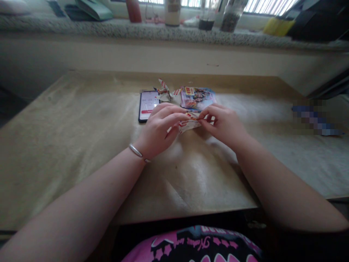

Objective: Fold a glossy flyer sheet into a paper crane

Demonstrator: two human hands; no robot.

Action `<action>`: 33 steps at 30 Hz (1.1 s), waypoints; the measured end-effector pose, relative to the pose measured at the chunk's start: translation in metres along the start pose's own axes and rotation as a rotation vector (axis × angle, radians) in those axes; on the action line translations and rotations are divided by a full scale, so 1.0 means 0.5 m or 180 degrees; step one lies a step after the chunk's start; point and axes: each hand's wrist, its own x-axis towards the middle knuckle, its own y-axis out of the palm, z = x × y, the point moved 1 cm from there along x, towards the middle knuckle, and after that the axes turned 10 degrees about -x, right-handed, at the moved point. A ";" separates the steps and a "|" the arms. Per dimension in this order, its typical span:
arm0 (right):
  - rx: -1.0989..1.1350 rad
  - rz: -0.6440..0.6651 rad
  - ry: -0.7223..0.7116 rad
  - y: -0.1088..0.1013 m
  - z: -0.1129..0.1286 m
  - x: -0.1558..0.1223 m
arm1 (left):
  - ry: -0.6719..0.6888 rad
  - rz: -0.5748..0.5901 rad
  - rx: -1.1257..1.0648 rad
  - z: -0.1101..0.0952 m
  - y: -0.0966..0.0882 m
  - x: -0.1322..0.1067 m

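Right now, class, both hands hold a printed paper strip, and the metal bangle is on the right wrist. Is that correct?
No: the head view shows the metal bangle on the left wrist, not the right. The left hand and right hand do hold the printed paper strip.

Silver bangle [135,150] — pink-and-black top [191,244], probably printed
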 end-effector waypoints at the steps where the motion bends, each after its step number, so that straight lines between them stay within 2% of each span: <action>1: -0.0002 0.0046 -0.0091 -0.004 0.000 0.001 | -0.0063 -0.0034 -0.0025 0.000 0.000 0.000; 4: 0.0023 0.0247 -0.0449 -0.016 -0.001 0.001 | -0.0261 0.0079 -0.0047 0.003 0.004 -0.003; 8: -0.0118 0.0441 -0.0905 -0.030 0.000 0.000 | -0.0371 0.0558 -0.0027 0.010 0.011 -0.006; 12: -0.0319 0.0625 -0.1131 -0.042 -0.001 0.001 | -0.0388 0.1058 0.0025 0.009 0.016 -0.005; 16: -0.0263 0.0973 -0.1308 -0.043 -0.006 0.002 | -0.0320 0.1377 0.0142 0.007 0.019 -0.005; 23: -0.0276 0.1293 -0.1375 -0.030 -0.011 0.000 | -0.0367 0.1648 0.0351 -0.001 0.015 -0.008; 28: -0.0319 0.1464 -0.1322 -0.021 -0.015 0.000 | -0.0094 0.1795 0.0438 -0.007 0.013 -0.010; 33: -0.0292 0.1620 -0.1262 -0.010 -0.017 0.002 | -0.0037 0.1818 0.0407 0.004 0.016 -0.012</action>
